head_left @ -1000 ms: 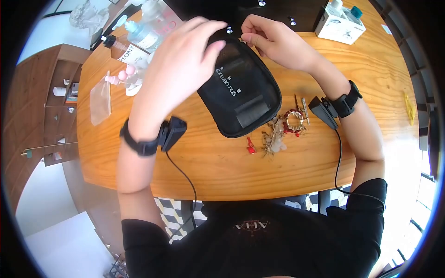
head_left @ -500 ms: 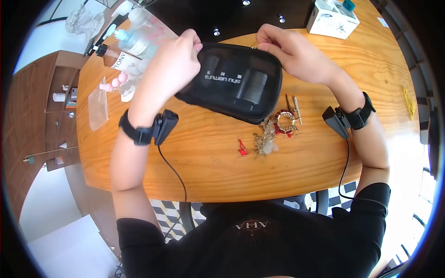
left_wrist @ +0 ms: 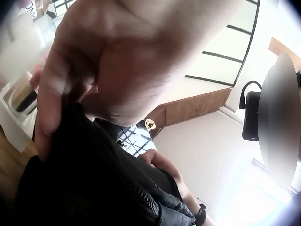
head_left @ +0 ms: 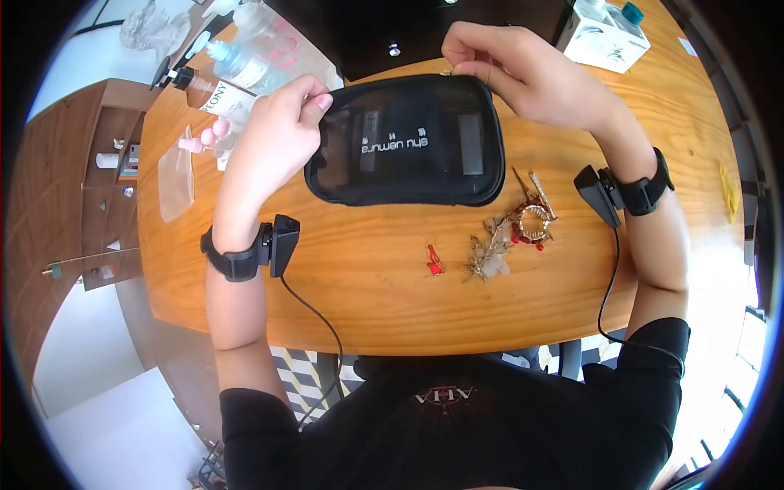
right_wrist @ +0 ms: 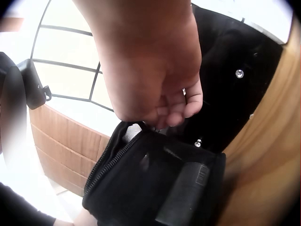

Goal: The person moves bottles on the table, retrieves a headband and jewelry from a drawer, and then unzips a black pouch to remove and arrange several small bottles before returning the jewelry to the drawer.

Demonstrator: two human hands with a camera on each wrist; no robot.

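Note:
A black zip pouch with white lettering lies level across the middle of the head view. Its left end is gripped by the left hand, thumb on top. At the upper right corner the right hand pinches the edge by the zipper. The right wrist view shows the zip teeth parted along one side of the pouch, below the curled fingers of the right hand. In the left wrist view the left hand holds the dark fabric; some fingertips are hidden.
Jewellery lies in front of the pouch: a beaded bracelet, a pale tangled piece and a red item. Pump bottles and a clear bag are at the left. A white box stands at the back right.
The pouch has turned from slanted to nearly level. The left hand, earlier raised off it with fingers spread, has come down left and taken hold of its end. The right hand has shifted right.

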